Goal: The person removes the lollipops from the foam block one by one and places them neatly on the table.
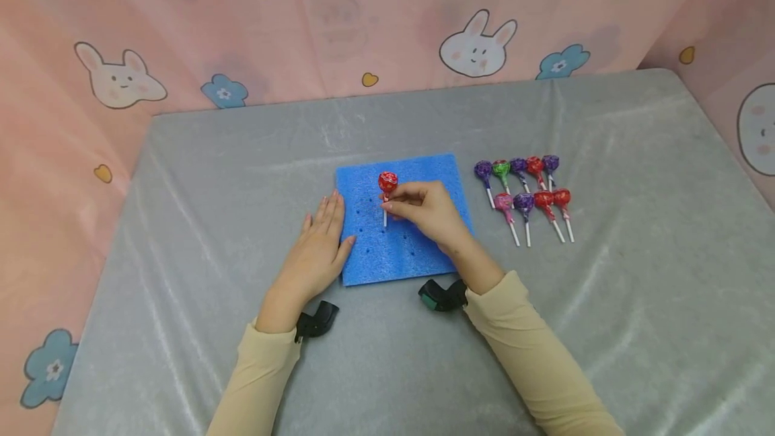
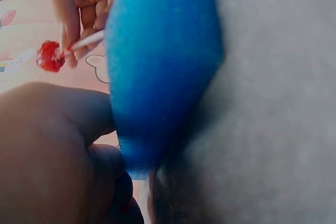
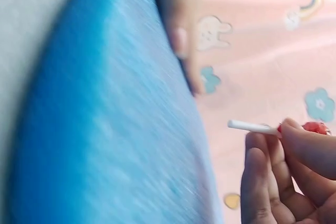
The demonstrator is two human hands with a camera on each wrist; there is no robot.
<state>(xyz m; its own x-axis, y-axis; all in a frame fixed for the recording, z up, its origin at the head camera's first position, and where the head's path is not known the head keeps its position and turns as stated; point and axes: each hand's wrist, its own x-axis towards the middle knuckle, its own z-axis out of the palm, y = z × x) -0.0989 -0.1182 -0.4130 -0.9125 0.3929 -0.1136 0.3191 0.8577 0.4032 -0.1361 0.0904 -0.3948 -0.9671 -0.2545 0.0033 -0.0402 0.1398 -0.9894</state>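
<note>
A red-wrapped lollipop (image 1: 388, 182) is pinched between the thumb and fingers of my right hand (image 1: 424, 212), its white stick pointing down over a blue foam board (image 1: 375, 264). In the right wrist view the free end of the white stick (image 3: 247, 126) is apart from the foam. Small dark holes dot the board's top. My left hand (image 1: 313, 251) lies with straight fingers along the board's left edge, its thumb at the near left part. The left wrist view shows the thick side of the foam (image 2: 163, 77) beside that hand.
Right of the board, several wrapped lollipops lie in two rows on the grey cloth, among them a green one (image 1: 501, 167), a pink one (image 1: 504, 202) and a purple one (image 1: 524, 202). A pink curtain (image 1: 387, 12) with rabbit prints hangs behind the table (image 1: 242, 160).
</note>
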